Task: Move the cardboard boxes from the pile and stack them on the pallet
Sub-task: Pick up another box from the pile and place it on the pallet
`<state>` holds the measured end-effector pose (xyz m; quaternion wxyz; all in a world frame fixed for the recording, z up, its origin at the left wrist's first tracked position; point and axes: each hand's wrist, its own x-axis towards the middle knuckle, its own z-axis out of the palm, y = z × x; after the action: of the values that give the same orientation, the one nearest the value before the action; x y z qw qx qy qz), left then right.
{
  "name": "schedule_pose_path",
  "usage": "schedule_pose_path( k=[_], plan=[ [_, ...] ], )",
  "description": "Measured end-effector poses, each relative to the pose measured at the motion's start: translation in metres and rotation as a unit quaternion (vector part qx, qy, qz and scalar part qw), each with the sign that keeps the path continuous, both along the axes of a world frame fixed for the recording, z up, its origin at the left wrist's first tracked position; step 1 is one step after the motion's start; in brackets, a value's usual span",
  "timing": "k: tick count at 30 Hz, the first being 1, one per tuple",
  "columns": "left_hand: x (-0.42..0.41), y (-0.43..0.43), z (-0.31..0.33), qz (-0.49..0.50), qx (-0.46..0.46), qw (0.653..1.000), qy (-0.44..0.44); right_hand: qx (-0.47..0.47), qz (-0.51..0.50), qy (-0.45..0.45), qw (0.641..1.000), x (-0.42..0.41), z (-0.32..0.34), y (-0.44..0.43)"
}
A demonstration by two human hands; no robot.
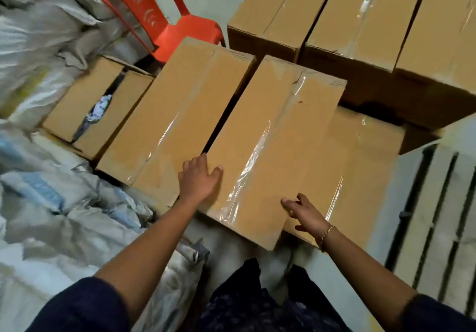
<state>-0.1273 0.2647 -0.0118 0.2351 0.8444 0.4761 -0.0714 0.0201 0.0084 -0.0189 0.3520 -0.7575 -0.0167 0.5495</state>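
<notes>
Soft, even indoor light; glare streaks on the clear tape (253, 148); motion blur smears the left and right edges.

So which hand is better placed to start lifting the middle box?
Left, probably. The left hand lies over the left edge of the box, fingers at the gap beside it, thumb on top. The right hand only touches the right edge with its fingertips.
</notes>
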Motion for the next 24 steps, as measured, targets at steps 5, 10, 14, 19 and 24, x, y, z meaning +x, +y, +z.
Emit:
schedule_pose_path(
  k=[5,10,14,19,24],
  plan=[
    [0.007,0.011,-0.005,-0.006,-0.005,1.000,0.014,0.013,-0.083,-0.027,0.996,-0.021,-0.006,0.009],
    [0.011,0.011,0.002,-0.023,-0.077,0.997,-0.021,0.051,-0.171,-0.056,0.982,-0.028,0.007,-0.008],
    [0.011,-0.004,0.012,-0.020,-0.171,0.978,-0.116,0.038,-0.210,-0.101,0.972,-0.011,0.021,-0.031],
    [0.018,-0.040,0.017,0.035,-0.309,0.936,-0.164,-0.007,-0.175,-0.168,0.970,0.006,0.033,-0.039],
    [0.023,-0.062,0.036,0.023,-0.272,0.951,-0.146,-0.011,-0.153,-0.207,0.966,0.016,0.052,-0.056]
  ],
)
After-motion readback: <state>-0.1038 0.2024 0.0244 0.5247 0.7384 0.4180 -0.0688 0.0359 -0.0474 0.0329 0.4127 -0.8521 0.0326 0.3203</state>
